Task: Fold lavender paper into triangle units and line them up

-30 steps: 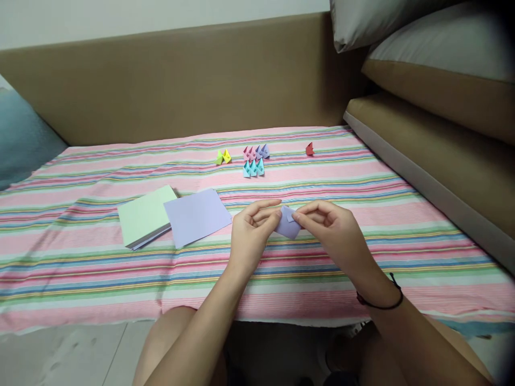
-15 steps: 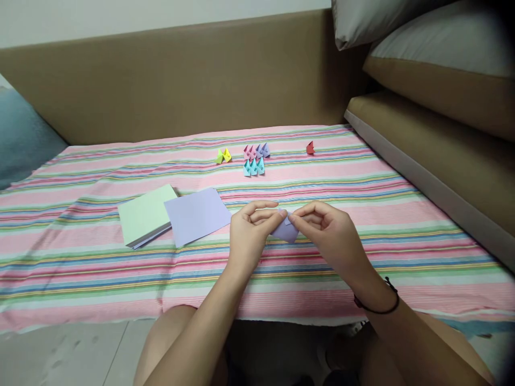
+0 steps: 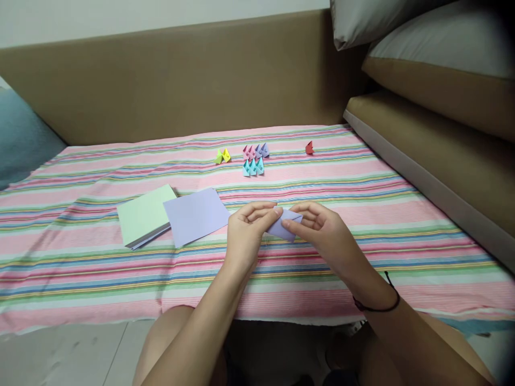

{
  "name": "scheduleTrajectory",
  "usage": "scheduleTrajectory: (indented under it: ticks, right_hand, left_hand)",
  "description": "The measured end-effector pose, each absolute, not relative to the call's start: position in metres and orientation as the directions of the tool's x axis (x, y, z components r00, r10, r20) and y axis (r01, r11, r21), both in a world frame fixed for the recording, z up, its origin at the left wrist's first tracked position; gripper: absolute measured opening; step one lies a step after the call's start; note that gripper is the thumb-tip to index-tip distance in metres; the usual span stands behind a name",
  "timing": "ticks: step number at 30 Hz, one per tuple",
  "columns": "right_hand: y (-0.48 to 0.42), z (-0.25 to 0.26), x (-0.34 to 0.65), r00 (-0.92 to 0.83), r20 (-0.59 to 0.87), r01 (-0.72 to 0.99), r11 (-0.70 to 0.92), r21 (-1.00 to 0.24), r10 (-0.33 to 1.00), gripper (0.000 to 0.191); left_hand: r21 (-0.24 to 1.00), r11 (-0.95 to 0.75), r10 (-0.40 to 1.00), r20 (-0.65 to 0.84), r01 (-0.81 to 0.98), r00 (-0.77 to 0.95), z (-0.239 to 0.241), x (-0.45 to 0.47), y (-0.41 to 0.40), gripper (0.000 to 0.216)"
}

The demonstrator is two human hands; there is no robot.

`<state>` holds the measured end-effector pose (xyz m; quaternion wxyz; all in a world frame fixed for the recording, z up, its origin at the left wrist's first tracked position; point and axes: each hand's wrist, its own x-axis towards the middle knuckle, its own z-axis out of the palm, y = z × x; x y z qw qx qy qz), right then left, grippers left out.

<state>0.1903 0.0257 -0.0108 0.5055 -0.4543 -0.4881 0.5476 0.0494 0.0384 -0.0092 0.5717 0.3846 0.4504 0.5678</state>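
A small folded piece of purple paper [image 3: 282,229] is held between my two hands, above the striped cloth. My left hand [image 3: 250,224] pinches its left side, thumb on top and fingers behind. On the right side, my right hand [image 3: 319,225] grips it the same way, the thumb lying across its face. A diagonal fold line shows near the upper right of the paper. Left of my hands lie flat purple sheets [image 3: 197,217], and beside them a stack of paper with a pale green sheet [image 3: 145,214] on top.
Farther back on the striped cloth [image 3: 100,279] stand small folded paper pieces: yellow and lime ones [image 3: 222,156], a pink and purple row [image 3: 255,151], a turquoise row [image 3: 253,167] and a red one [image 3: 309,148]. Cushions [image 3: 434,145] are piled at the right.
The thumbs have moved apart on the purple paper. My right thumb now lies lower across it, and more of its upper right face and fold line shows.
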Motion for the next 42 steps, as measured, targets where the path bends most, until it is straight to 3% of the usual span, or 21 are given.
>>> scheduleTrajectory:
  ticks: [5, 21, 32, 39, 42]
  right_hand:
    - [0.024, -0.011, 0.186, -0.116, -0.040, -0.122, -0.054, -0.991, 0.992, 0.021]
    - [0.026, -0.016, 0.190, -0.097, 0.009, -0.079, 0.001, -0.997, 0.995, 0.022]
    - [0.027, -0.010, 0.193, -0.224, -0.006, -0.232, -0.059, -0.971, 0.975, 0.021]
    - [0.028, -0.006, 0.193, -0.245, -0.027, -0.229, -0.085, -0.970, 0.969, 0.025]
    - [0.028, -0.006, 0.194, -0.171, -0.038, -0.215, -0.075, -0.974, 0.985, 0.022]
  left_hand:
    - [0.954, 0.040, 0.995, -0.066, -0.298, -0.077, -0.008, 0.050, 0.038, 0.024]
    - [0.952, 0.057, 0.993, -0.085, -0.301, -0.081, -0.007, 0.046, 0.040, 0.024]
    - [0.923, 0.113, 0.988, -0.142, -0.368, -0.053, -0.005, 0.044, 0.041, 0.027]
    - [0.905, 0.148, 0.984, -0.176, -0.399, -0.036, -0.005, 0.042, 0.043, 0.028]
    - [0.908, 0.141, 0.985, -0.170, -0.395, -0.039, -0.005, 0.041, 0.044, 0.027]
